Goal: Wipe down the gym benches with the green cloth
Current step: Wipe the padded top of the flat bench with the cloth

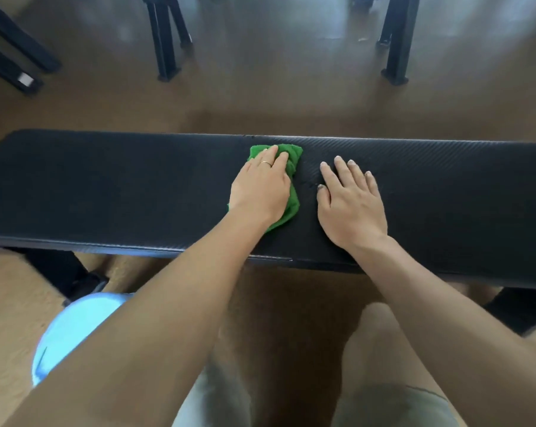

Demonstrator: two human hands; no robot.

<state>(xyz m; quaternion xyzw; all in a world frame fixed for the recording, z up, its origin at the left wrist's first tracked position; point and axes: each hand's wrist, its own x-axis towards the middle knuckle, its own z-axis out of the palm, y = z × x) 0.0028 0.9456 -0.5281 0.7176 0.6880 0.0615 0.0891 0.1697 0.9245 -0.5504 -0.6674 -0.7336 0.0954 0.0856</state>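
A long black padded gym bench [122,186] runs across the view from left to right. A crumpled green cloth [292,163] lies on its middle. My left hand [260,189] presses flat on top of the cloth, fingers curled over its far part, a ring on one finger. My right hand [351,201] rests palm down on the bare bench pad just to the right of the cloth, fingers spread, holding nothing.
Black metal legs of other equipment [165,41] [397,41] stand on the brown floor beyond the bench. More black frame bars [14,53] lie at the far left. A light blue round object [72,328] sits by my left knee, below the bench.
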